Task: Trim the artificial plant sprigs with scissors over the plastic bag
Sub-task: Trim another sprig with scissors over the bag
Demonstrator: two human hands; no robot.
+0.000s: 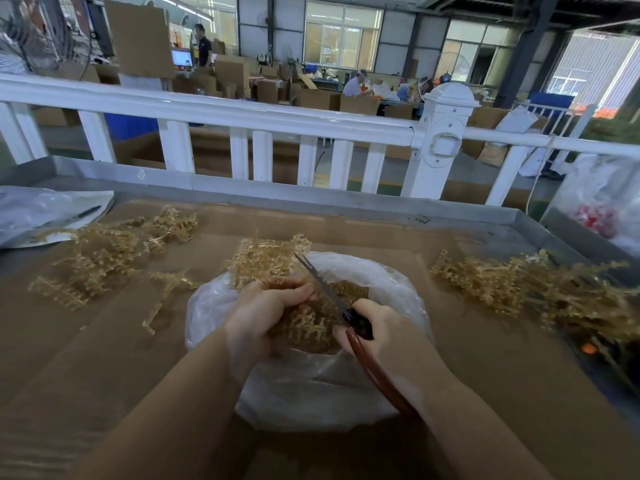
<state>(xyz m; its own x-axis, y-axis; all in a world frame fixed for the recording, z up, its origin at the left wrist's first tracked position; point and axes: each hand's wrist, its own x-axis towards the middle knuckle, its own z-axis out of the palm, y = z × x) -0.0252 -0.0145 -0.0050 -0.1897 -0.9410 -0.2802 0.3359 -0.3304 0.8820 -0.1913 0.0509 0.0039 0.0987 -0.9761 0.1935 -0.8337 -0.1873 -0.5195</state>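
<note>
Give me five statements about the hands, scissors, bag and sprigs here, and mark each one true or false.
1. The right hand grips the scissors. True.
2. The left hand is empty. False: it holds a sprig.
3. The plastic bag lies under both hands. True.
4. The scissor handles are blue. False: they are reddish brown.
5. Sprig piles lie only left of the bag. False: another pile lies to the right.
</note>
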